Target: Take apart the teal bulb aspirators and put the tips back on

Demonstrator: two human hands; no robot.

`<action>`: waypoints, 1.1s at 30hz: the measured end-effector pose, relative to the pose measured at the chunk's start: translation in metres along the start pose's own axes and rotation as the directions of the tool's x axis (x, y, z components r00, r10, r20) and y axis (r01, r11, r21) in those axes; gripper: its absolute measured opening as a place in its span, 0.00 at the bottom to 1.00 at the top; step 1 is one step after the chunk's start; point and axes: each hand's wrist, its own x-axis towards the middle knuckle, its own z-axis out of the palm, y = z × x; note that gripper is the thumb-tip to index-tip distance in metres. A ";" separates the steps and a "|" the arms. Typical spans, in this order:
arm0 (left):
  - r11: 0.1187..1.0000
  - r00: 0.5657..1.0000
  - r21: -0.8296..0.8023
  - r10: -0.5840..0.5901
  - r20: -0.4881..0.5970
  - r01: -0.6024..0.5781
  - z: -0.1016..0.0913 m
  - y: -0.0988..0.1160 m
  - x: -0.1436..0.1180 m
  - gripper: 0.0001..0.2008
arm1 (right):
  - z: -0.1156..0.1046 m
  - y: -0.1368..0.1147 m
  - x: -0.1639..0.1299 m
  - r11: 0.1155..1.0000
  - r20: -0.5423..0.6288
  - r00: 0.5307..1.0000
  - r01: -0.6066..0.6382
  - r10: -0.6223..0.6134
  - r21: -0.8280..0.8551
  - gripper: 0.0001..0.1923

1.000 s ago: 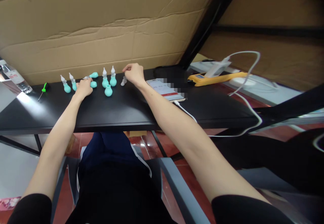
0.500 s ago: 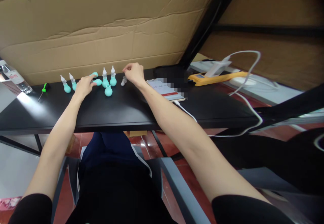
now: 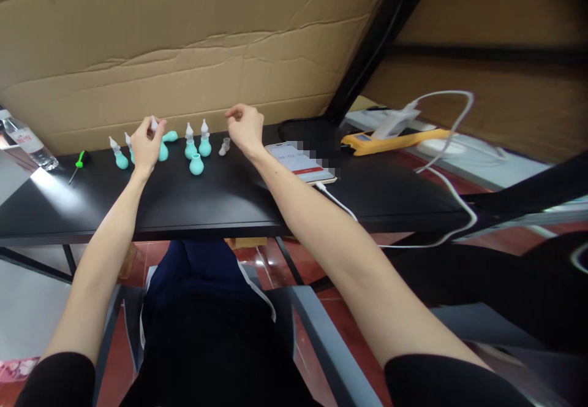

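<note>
**Teal bulb steadied by its nozzle**

The left hand [image 3: 146, 146] pinches a pointed white plastic nozzle [image 3: 154, 122] above a round teal bulb [image 3: 163, 152] on the black worktop [image 3: 220, 201], apparently standing it upright; release would call for a stable base. The right hand [image 3: 246, 128] curls near a small translucent plastic fitting [image 3: 224, 147]; I cannot tell whether its fingers hold anything.

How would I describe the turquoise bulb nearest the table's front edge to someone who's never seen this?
On the black table, look between the person's left hand and right hand. Two turquoise bulbs with pointed pale tips stand there; the wanted bulb stands just in front. Unlike that pair, its neck is open and bare.
</note>
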 end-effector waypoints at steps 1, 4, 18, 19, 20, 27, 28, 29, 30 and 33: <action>1.000 1.000 -0.020 0.012 0.006 -0.012 0.000 0.001 0.000 0.37 | -0.001 -0.003 0.000 0.999 -0.011 1.000 0.017 -0.017 0.027 0.17; 0.998 0.996 -0.062 0.035 0.082 -0.030 0.001 0.005 -0.002 0.42 | -0.007 -0.017 -0.006 0.986 -0.031 0.996 0.084 -0.081 0.141 0.12; 0.941 0.866 0.170 0.186 0.464 -0.294 0.002 0.022 -0.014 0.16 | 0.003 -0.049 -0.043 0.836 0.375 0.782 0.316 -0.497 0.448 0.25; 0.936 0.868 0.174 0.199 0.456 -0.306 0.002 0.021 -0.014 0.16 | 0.003 -0.047 -0.041 0.833 0.379 0.766 0.353 -0.519 0.427 0.26; 0.931 0.867 0.180 0.209 0.453 -0.318 0.003 0.020 -0.014 0.16 | 0.002 -0.045 -0.038 0.825 0.384 0.746 0.389 -0.543 0.410 0.26; 0.898 0.835 0.194 0.264 0.482 -0.395 0.001 0.026 -0.014 0.20 | 0.008 -0.039 -0.030 0.784 0.418 0.676 0.420 -0.606 0.457 0.34; 0.895 0.830 0.178 0.284 0.480 -0.409 -0.001 0.028 -0.014 0.19 | 0.009 -0.039 -0.030 0.787 0.422 0.680 0.404 -0.600 0.467 0.35; 0.892 0.823 0.161 0.304 0.480 -0.423 -0.002 0.031 -0.014 0.19 | 0.010 -0.039 -0.030 0.791 0.428 0.684 0.387 -0.591 0.473 0.36; 0.888 0.815 0.146 0.321 0.482 -0.436 -0.003 0.032 -0.015 0.19 | 0.010 -0.039 -0.029 0.796 0.436 0.686 0.371 -0.582 0.479 0.37; 0.876 0.800 0.135 0.347 0.489 -0.462 -0.004 0.034 -0.015 0.19 | 0.012 -0.037 -0.027 0.792 0.441 0.687 0.340 -0.577 0.507 0.38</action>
